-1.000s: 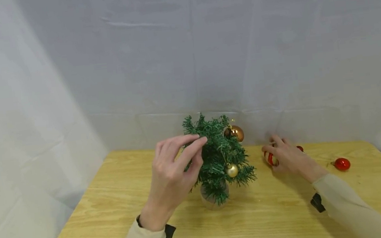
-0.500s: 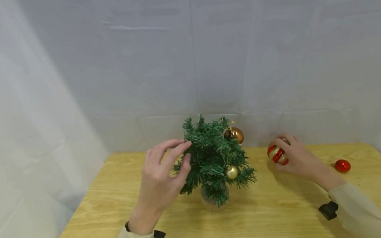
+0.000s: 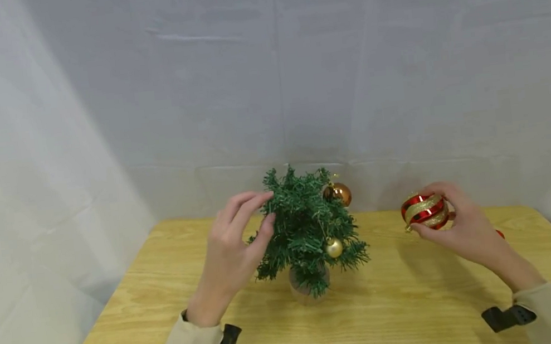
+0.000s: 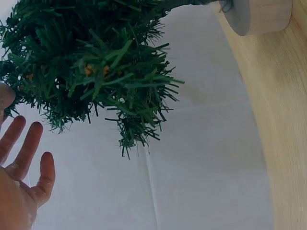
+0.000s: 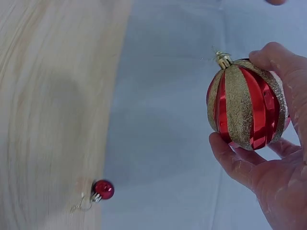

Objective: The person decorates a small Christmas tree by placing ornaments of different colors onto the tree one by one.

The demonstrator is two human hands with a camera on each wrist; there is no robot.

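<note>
My right hand (image 3: 467,224) grips a big red bauble with gold glitter stripes (image 3: 425,212), raised over the table's right side. In the right wrist view, fingers and thumb curl round the striped bauble (image 5: 244,105), its gold cap pointing up and left. On the left of a small artificial Christmas tree (image 3: 305,219), my left hand (image 3: 235,243) is held up with thumb and fingers spread apart, fingertips right at the branches. The left wrist view shows the left hand's fingers (image 4: 29,153) loose and holding nothing. A copper bauble (image 3: 339,193) and a small gold bauble (image 3: 334,247) hang on the tree.
The tree stands on a round pale base (image 3: 302,291) on the wooden table (image 3: 371,319). A small red bauble (image 5: 104,189) with a gold loop lies near the table's back edge. A red ornament (image 3: 500,233) peeks out behind the right hand. White sheeting (image 3: 326,77) hangs behind.
My right hand has lifted the striped bauble off the table and drawn it right and nearer, turning it. My left hand has drawn back left from the tree and widened its fingers.
</note>
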